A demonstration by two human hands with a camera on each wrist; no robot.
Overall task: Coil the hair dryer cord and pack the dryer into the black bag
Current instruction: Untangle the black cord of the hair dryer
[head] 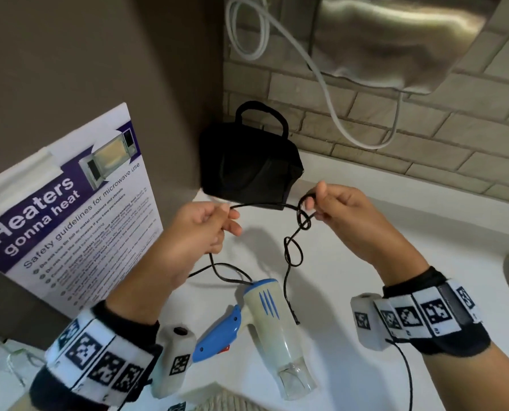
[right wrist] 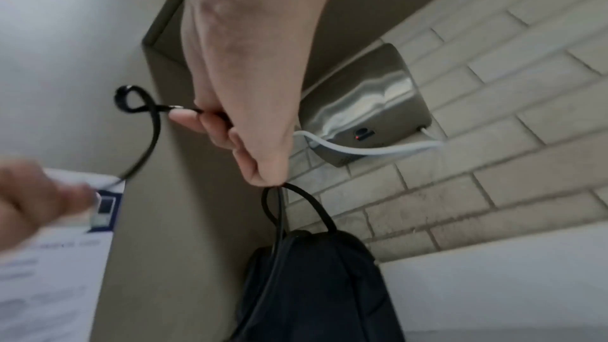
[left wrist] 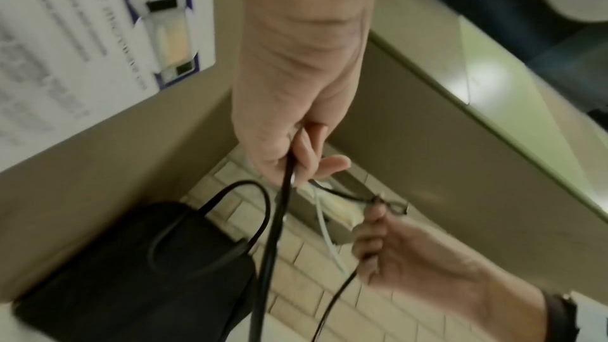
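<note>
Only the head view shows the hair dryer [head: 272, 318] lying on the white bench [head: 380, 262], nozzle toward the near edge. Above it, the left hand [head: 199, 229] and right hand [head: 342, 212] each keep a pinching grip on the black cord [head: 291, 250], kinked in small loops between them. The black bag [head: 247, 164] stands in the far corner. The left wrist view is blurred; the cord's plug end is hard to make out.

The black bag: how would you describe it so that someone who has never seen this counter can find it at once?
Look at the back corner of the white counter, where the brown side wall meets the tiled wall. The black bag stands there, behind the two hands holding the cord. It is the only soft, dark thing there, with a looped carry handle on top, unlike the white and blue hair dryer lying nearer.
</note>
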